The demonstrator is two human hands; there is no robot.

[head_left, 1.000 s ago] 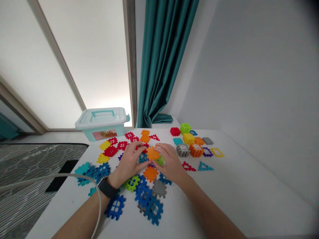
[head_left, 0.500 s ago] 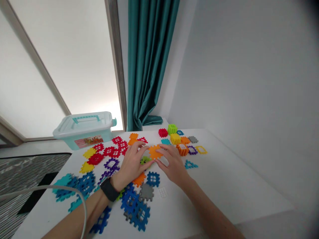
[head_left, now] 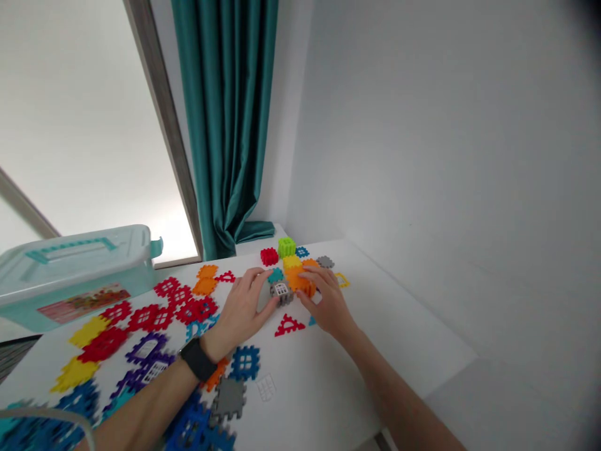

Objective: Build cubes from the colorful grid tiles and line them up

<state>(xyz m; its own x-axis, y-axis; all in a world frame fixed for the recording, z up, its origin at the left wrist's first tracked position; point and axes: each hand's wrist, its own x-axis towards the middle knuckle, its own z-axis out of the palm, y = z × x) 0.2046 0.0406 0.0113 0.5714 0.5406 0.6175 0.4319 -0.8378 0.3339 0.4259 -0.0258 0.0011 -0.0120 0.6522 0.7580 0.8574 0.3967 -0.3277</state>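
My left hand (head_left: pixel 241 307), with a black watch (head_left: pixel 197 358) on the wrist, curls round a small grey cube (head_left: pixel 280 292) on the white table (head_left: pixel 375 326), thumb below it and fingers to its upper left. My right hand (head_left: pixel 326 300) is closed on an orange block (head_left: pixel 300 280) right beside the grey cube, fingertips on top of it. The two blocks touch each other. Just behind them stand a yellow cube (head_left: pixel 291 262), a red cube (head_left: pixel 269 255) and a green cube (head_left: pixel 286 246).
Flat interlocking pieces cover the table's left: red ones (head_left: pixel 154 313), yellow (head_left: pixel 87 331), purple (head_left: pixel 145 351), blue (head_left: pixel 244 362), grey (head_left: pixel 228 398). A red triangle (head_left: pixel 288 326) lies between my wrists. A teal lidded box (head_left: pixel 70 275) stands at far left. A teal curtain (head_left: pixel 225 125) hangs behind.
The view has swung right. Both hands moved away from me, from the loose flat pieces to the cubes at the back. The orange piece went with them and now sits by the grey cube.
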